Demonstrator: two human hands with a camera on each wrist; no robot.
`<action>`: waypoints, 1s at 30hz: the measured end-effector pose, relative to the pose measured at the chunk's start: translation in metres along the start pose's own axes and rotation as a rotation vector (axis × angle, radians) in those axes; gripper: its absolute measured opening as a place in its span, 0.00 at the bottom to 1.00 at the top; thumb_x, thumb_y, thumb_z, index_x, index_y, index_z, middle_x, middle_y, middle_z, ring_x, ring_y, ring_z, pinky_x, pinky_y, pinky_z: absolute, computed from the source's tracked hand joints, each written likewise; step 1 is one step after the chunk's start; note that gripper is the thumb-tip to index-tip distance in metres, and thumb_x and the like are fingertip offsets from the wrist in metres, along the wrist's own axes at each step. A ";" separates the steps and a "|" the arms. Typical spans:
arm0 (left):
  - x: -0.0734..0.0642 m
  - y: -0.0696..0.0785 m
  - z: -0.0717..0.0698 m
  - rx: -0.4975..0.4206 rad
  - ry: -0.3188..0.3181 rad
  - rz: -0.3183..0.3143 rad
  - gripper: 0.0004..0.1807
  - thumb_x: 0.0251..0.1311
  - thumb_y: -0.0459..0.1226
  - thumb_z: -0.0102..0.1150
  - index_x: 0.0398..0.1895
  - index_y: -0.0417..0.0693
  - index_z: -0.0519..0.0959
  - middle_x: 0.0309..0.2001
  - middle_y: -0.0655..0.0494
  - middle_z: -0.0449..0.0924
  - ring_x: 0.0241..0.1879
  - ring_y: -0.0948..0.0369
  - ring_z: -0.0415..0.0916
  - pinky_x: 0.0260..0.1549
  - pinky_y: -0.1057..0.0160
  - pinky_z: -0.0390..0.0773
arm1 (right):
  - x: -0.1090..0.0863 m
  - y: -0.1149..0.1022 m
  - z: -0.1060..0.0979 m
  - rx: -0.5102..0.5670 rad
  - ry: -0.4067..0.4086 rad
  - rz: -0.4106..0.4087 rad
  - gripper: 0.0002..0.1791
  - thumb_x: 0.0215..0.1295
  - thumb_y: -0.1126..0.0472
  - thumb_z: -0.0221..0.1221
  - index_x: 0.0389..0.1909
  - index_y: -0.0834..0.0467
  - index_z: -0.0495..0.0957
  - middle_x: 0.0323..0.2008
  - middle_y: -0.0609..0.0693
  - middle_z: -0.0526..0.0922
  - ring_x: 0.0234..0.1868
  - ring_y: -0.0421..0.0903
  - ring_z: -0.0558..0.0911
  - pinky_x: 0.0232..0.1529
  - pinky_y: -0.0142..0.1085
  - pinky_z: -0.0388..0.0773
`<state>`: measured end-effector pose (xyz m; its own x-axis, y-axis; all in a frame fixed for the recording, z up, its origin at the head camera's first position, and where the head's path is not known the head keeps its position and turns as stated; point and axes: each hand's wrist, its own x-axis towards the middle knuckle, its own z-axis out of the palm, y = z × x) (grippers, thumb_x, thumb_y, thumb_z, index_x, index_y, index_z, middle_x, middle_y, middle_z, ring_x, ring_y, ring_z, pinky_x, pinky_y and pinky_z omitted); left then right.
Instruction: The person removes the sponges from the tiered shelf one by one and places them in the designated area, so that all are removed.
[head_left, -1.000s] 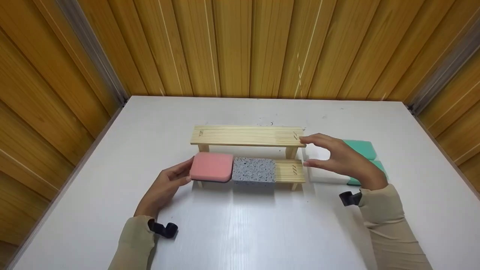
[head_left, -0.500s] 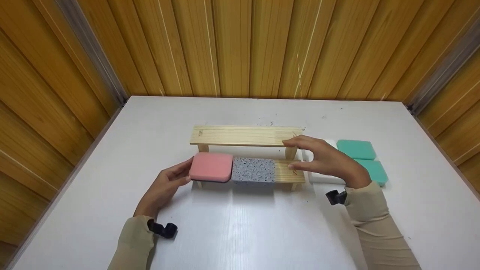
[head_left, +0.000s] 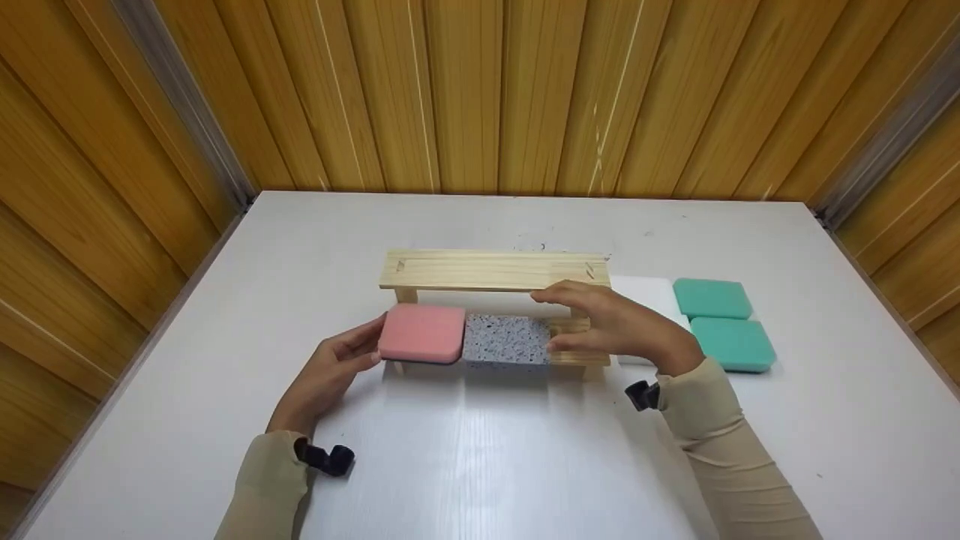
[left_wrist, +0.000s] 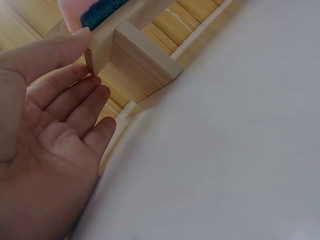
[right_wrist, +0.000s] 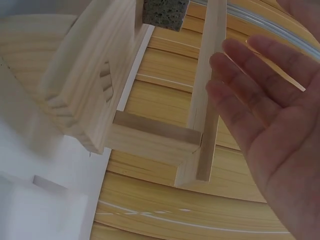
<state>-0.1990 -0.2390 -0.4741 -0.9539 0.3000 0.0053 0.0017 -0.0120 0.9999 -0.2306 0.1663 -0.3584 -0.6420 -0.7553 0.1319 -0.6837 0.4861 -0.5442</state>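
A pink sponge (head_left: 422, 332) with a dark teal scouring pad (left_wrist: 102, 14) underneath lies on the left end of the lower step of a small wooden two-tier rack (head_left: 495, 271). My left hand (head_left: 330, 371) holds its left end, thumb at the front corner and index finger behind; the other fingers are loosely bent below. Beside it on the same step lies a grey speckled sponge (head_left: 506, 340). My right hand (head_left: 619, 322) is spread at its right end, thumb tip right at the edge and index finger reaching behind, over the gap between tiers.
Two green sponges (head_left: 731, 345) lie on the white table (head_left: 480, 465) to the right. White blocks (head_left: 645, 289) sit between them and the rack, partly hidden by the right hand. Wood-patterned panels (head_left: 465, 97) stand behind the table and along both sides.
My right hand has moved left, from the rack's right end to the grey sponge's right edge, uncovering the green sponges. The left hand and both sponges on the rack have stayed in place.
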 end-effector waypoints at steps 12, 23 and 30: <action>0.000 0.000 -0.001 0.047 0.014 -0.022 0.36 0.59 0.41 0.64 0.71 0.50 0.63 0.72 0.59 0.61 0.72 0.62 0.57 0.63 0.74 0.64 | 0.016 -0.011 0.016 -0.036 -0.074 0.059 0.37 0.57 0.52 0.67 0.67 0.57 0.68 0.65 0.55 0.71 0.64 0.53 0.71 0.65 0.52 0.68; 0.000 0.001 -0.001 0.061 0.011 -0.029 0.36 0.59 0.42 0.65 0.71 0.54 0.64 0.72 0.61 0.62 0.72 0.64 0.57 0.64 0.73 0.63 | 0.026 -0.015 0.027 -0.063 -0.108 0.037 0.39 0.54 0.51 0.69 0.67 0.57 0.68 0.64 0.55 0.71 0.65 0.51 0.70 0.66 0.48 0.68; 0.001 0.000 0.000 0.014 0.000 0.009 0.36 0.60 0.36 0.63 0.71 0.45 0.62 0.73 0.54 0.60 0.72 0.59 0.58 0.63 0.72 0.65 | 0.027 -0.015 0.033 -0.074 -0.130 0.042 0.41 0.54 0.52 0.69 0.69 0.57 0.66 0.66 0.54 0.69 0.67 0.51 0.68 0.67 0.46 0.66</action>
<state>-0.2001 -0.2388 -0.4739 -0.9539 0.2997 0.0147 0.0150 -0.0012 0.9999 -0.2260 0.1240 -0.3738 -0.6236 -0.7817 -0.0006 -0.6840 0.5460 -0.4838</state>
